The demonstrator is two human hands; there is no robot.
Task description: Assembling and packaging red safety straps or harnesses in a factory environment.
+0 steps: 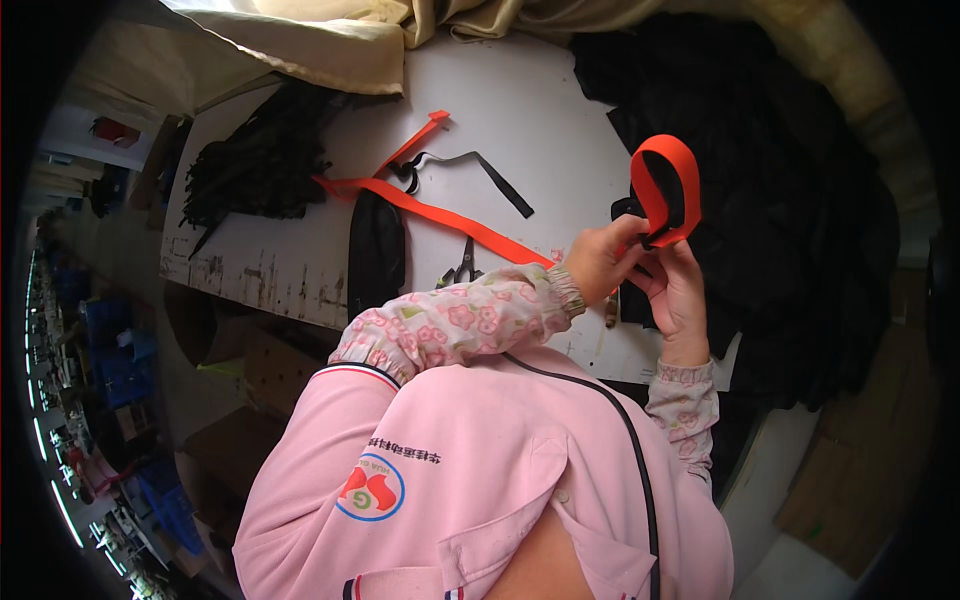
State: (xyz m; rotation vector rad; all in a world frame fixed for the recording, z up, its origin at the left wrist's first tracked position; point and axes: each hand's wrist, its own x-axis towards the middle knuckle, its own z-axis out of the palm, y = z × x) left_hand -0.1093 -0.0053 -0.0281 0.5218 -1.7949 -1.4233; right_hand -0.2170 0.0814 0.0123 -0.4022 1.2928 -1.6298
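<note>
An orange strap with a black inner face, bent into an upright loop (683, 165), stands above my two hands over the right part of the table. My left hand (605, 258) is closed, its thumb and fingers pinching the base of the loop. Close beside it, my right hand (678, 295) grips the same base from the right with bent fingers. A small black part (627, 207) shows just behind the left fingers; its kind is unclear. A long orange strap (455, 223) runs from the left hand across the table to the far left.
A heap of black straps (262, 150) lies at the far left of the white table (530, 110). Nearer are a black padded piece (377, 255), scissors (464, 268) and a loose black strap (500, 185). Black fabric (790, 220) covers the right side. Beige cloth (330, 55) hangs behind.
</note>
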